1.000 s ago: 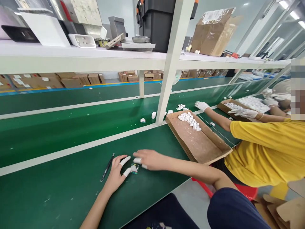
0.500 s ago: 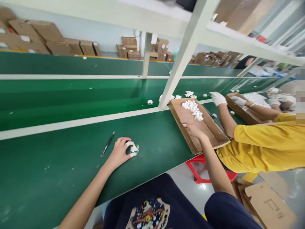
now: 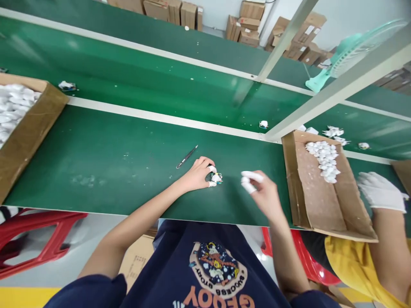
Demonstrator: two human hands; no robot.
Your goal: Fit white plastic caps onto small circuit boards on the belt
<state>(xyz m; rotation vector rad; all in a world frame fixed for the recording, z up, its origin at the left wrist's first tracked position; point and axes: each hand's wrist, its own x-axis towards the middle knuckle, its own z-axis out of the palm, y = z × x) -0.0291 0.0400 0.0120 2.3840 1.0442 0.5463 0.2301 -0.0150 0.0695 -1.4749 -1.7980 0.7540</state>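
My left hand (image 3: 199, 174) rests on the green bench, with its thumb and index finger in white finger cots. They grip a small circuit board (image 3: 217, 178) with a white lump on top, by its left side. My right hand (image 3: 261, 188) hovers between that board and a cardboard tray (image 3: 290, 179). Its thumb and index finger, also in white cots, are pinched together. Anything between them is too small or hidden to make out. Black tweezers (image 3: 187, 156) lie just behind my left hand.
White pieces (image 3: 324, 158) lie in the right tray. On the left stands a box (image 3: 35, 137) full of white pieces. Beyond the bench's pale rail sit small boards (image 3: 67, 86). A slanted post (image 3: 321, 98) rises behind the tray. A co-worker's gloved hand (image 3: 380, 191) is at the far right.
My right hand has come out of the cardboard tray and moved left towards the circuit board. The left hand still grips the board. My view has turned left and down.
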